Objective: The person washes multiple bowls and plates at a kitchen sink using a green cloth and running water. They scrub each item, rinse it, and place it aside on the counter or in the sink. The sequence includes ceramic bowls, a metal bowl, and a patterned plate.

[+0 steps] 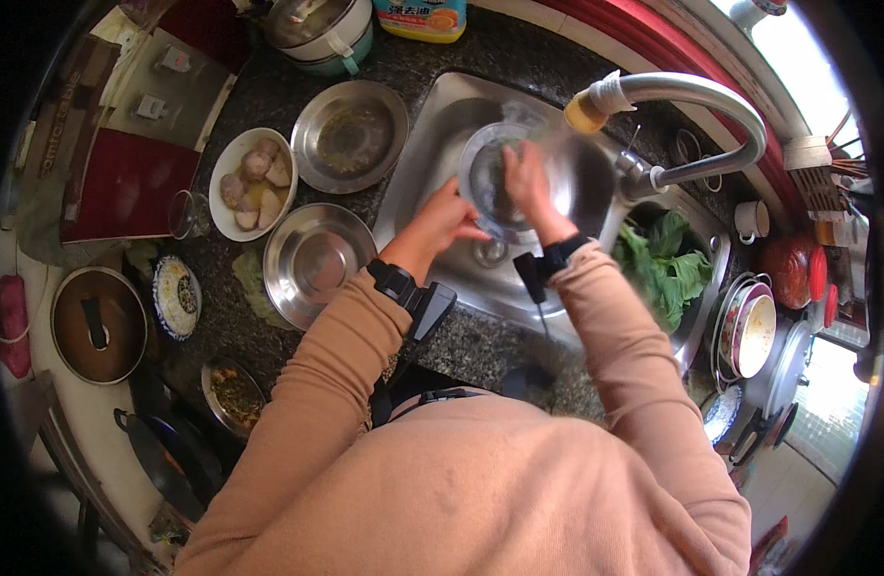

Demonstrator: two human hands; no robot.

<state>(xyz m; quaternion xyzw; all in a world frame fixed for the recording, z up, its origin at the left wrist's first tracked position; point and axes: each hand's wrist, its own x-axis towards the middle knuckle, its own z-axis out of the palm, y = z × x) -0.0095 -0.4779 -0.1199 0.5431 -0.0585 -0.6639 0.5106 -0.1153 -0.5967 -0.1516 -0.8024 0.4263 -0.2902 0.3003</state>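
My left hand (442, 218) grips the near-left rim of a round metal dish (486, 189), which is tilted above the left basin of a stainless steel sink (442, 155). Inside the dish is my right hand (530, 186), fingers bent against its surface. Motion blurs that hand, and whether anything is under its fingers cannot be made out. The sink drain (491, 253) shows just below the dish. To the upper right hangs the faucet's spout (587, 114), its tip wrapped in cloth or tape.
Left of the sink sit two steel plates (318, 268) and a white bowl of potato-like chunks (249, 219). Leafy greens (669, 266) fill the right basin. Stacked bowls (757, 337) and a pot (780, 367) stand farther right. A detergent jug (422, 21) is behind the sink.
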